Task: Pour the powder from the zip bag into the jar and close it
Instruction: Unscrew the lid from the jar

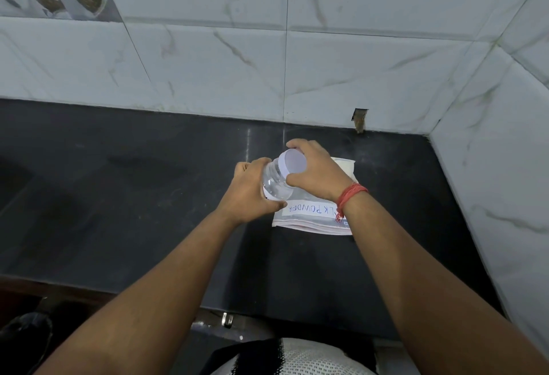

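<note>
The left hand is wrapping the clear jar, tilted — long axis running up toward the right hand, whose fingers are curling round the white lid. The zip bag is lying just beneath both wrists — untouched.

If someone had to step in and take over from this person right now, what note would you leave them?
Left hand: grips the body of the clear jar, held tilted above the dark counter.
Right hand: fingers curled round the white lid, which sits on the jar.
Zip bag: lies flat on the counter under the hands, label reading "POWDER" in part; whether it is sealed cannot be told.
Done: nothing poured; the jar looks empty.
Left: take the lid off, open the bag, pour the powder in, close the jar.
</note>
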